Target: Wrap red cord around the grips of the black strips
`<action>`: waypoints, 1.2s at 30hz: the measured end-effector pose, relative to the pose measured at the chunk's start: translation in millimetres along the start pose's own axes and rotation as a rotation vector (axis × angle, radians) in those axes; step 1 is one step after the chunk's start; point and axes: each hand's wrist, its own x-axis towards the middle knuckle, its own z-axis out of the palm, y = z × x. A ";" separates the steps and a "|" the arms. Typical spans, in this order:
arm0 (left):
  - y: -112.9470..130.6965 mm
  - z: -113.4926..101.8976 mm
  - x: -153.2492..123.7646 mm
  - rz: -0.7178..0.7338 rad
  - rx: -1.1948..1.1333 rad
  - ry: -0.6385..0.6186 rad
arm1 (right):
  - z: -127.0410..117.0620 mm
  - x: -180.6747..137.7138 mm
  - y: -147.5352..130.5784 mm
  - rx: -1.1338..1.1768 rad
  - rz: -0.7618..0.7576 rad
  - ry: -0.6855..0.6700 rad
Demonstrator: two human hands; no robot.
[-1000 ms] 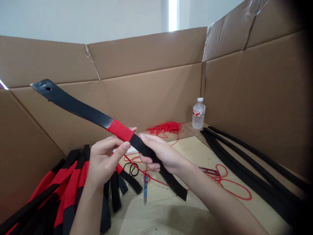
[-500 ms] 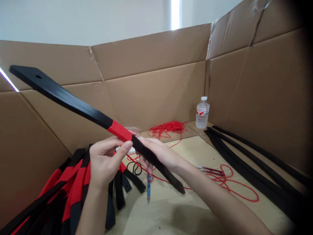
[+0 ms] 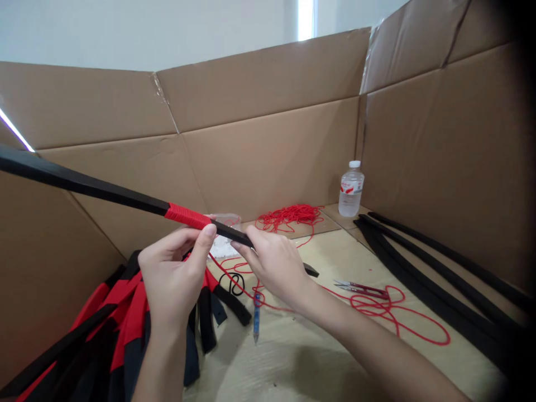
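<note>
A long, curved black strip slants across the view, its left end cut off by the frame edge. Red cord is wound tightly around its middle. My left hand pinches the strip at the right end of the winding, thumb on top. Farther right, my right hand is closed around the bare black part, and the tip shows beyond it. From the winding, a loose length of red cord runs down past a blue pen and under my right forearm.
Left lies a pile of black strips with red wrapping. Thread snips lie by looped cord at right. Behind are a tangled red cord heap and a water bottle. Black strips lie along the right cardboard wall.
The strip has rolled to show its narrower side and swung flatter, its left end dropping and moving left out of view. My right hand has shifted from beneath the strip to grasp over it.
</note>
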 end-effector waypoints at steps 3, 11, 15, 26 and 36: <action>3.9 -2.3 0.1 -0.007 0.021 -0.033 | -2.6 -0.2 -1.0 0.047 0.019 -0.079; 5.5 -15.4 -0.6 -0.027 -0.013 -0.137 | -8.2 -1.2 8.2 0.584 -0.056 -0.278; 6.9 -23.9 -1.8 -0.020 0.032 -0.150 | -11.1 0.9 11.6 0.744 -0.060 -0.417; 14.3 -35.2 -1.4 0.025 0.166 -0.255 | -16.1 11.7 28.5 1.025 -0.101 -0.823; 17.2 -34.8 -1.2 0.037 0.170 -0.251 | -10.8 15.0 34.9 1.232 -0.053 -1.047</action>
